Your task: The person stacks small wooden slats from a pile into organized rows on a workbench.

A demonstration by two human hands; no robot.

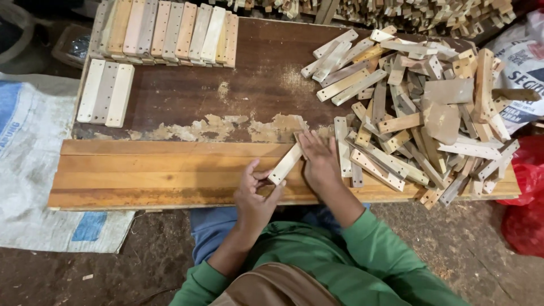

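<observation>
Both hands grasp one pale slat over the surface: left hand pinches its near end, right hand covers its far end. Pile beside, top cropped.

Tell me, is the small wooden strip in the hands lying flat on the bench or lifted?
Lifted, it seems: the wooden strip sits slanted, left hand pinching its lower end, right hand at its upper end.

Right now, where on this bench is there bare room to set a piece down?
Bare dark board lies between the neat rows of strips and the loose heap. The plank front, left of the left hand, is also free. Right of the right hand it is crowded.
</observation>
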